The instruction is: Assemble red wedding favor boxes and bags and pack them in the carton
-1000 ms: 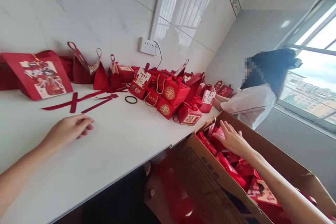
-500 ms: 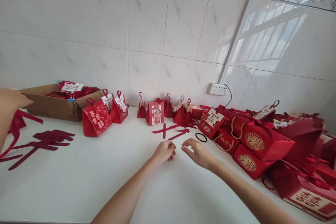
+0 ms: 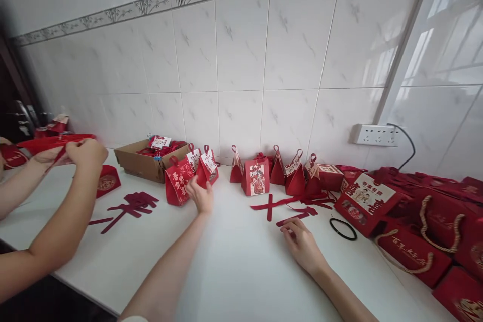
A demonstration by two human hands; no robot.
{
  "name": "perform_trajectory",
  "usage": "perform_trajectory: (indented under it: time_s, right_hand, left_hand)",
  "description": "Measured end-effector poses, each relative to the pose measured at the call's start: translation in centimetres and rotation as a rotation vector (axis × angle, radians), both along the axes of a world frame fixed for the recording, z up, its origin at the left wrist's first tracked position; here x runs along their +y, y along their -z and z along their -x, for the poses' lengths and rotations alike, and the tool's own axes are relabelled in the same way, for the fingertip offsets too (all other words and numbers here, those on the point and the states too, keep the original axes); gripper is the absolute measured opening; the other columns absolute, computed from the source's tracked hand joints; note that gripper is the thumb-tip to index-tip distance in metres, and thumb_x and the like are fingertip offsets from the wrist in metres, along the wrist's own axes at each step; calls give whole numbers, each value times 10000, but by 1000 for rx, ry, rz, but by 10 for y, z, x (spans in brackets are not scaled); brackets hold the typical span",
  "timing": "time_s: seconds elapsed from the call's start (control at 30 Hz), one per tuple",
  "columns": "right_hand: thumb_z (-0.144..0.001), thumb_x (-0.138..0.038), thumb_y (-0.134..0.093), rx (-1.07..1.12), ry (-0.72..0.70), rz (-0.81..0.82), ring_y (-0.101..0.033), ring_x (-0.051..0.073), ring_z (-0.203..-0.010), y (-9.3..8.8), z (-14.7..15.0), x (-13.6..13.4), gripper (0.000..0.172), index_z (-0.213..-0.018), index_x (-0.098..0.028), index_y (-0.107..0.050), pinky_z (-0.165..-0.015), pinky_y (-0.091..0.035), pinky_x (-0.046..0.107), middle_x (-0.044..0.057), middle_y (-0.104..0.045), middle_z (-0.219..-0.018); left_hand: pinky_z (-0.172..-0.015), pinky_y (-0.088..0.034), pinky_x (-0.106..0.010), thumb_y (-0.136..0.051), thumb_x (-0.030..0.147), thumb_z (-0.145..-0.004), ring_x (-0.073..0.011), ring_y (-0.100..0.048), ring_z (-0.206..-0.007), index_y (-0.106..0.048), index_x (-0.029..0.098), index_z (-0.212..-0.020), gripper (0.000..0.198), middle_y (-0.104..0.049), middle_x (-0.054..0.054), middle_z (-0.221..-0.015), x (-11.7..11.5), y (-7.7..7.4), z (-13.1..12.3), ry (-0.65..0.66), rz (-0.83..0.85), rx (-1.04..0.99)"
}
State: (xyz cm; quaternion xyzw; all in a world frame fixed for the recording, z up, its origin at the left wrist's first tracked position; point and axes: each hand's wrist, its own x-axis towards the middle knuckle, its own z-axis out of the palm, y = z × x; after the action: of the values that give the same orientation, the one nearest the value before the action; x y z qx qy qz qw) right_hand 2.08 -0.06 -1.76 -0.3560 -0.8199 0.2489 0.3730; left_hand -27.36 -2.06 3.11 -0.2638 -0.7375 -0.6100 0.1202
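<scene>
At the right side of an upright red gift box, the left hand has its fingers spread, with no grip visible; whether it touches the box cannot be told. The right hand is loosely curled low over the table, its fingertips at the end of a dark red strip; whether it pinches it is unclear. Behind the left hand, a smaller gift box with a white tag is partly covered by it. To the left, an open cardboard box holds red pieces and a printed white card. Crossed strips and a black ring lie near the right hand, before a crowded pile of red boxes. A power strip is against the wall. Farther left, a co-worker's hands hold a red ribbon above a pile of loose strips. Half a second ago both of the person's hands were close together by the crossed strips; the left has since moved to the gift box.
</scene>
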Motion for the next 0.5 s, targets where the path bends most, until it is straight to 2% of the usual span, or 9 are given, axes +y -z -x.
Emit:
perform_trajectory:
  time_s: [0.1, 0.13, 0.2, 0.27, 0.33, 0.4, 0.5]
  right_hand:
    - [-875, -317, -349, -32, 2, 32, -636, 200, -737, 0, 2, 1, 296, -742, -206, -589, -682, -547, 373, 100, -587, -967]
    - [-874, -314, -350, -34, 1, 40, -636, 199, -741, -1, 2, 1, 295, -743, -204, -590, -690, -546, 376, 101, -584, -973]
    - [-863, -301, -363, -32, -4, 51, -633, 194, -741, -3, 1, 0, 284, -736, -200, -596, -712, -543, 378, 102, -583, -977]
    - [-849, -281, -380, -20, -7, 60, -631, 193, -750, -4, 1, 0, 270, -723, -197, -603, -736, -539, 378, 103, -585, -973]
    - [-839, -272, -392, -1, -8, 71, -630, 196, -756, -5, 0, 0, 263, -711, -198, -609, -736, -537, 381, 105, -592, -964]
    - [-836, -275, -401, 22, -7, 90, -626, 198, -757, -4, 1, 0, 259, -712, -199, -615, -734, -533, 384, 105, -599, -963]
    - [-851, -338, -405, 65, -11, 133, -619, 201, -778, -5, 3, -2, 282, -732, -201, -621, -747, -524, 386, 100, -608, -969]
  left_hand:
    - [-1077, -157, -555, -588, 320, -749, -333, -130, -1367, -201, 121, -1318, 716, -197, -233, -1424, -13, -23, 36, -214, 0, 36]
    - [-1071, -143, -570, -629, 349, -714, -348, -102, -1373, -160, 113, -1332, 811, -172, -249, -1434, -18, -28, 45, -258, 15, 27]
    - [-1046, -143, -608, -686, 367, -647, -389, -122, -1365, -189, 88, -1315, 878, -205, -288, -1421, -28, -32, 60, -296, 76, -29]
    - [-1005, -171, -648, -679, 338, -642, -432, -268, -1305, -325, 82, -1226, 730, -369, -301, -1328, -39, -32, 69, -261, 144, -95]
    - [-987, -218, -646, -635, 301, -675, -421, -440, -1189, -438, 119, -1090, 494, -533, -244, -1176, -51, -30, 72, -179, 184, -119]
    - [-999, -290, -573, -590, 304, -718, -361, -524, -1119, -473, 162, -1012, 346, -588, -174, -1112, -63, -30, 66, -93, 179, -87]
    - [-946, -425, -415, -559, 381, -758, -273, -562, -1087, -464, 194, -1040, 352, -586, -125, -1151, -76, -35, 38, 27, 117, -1]
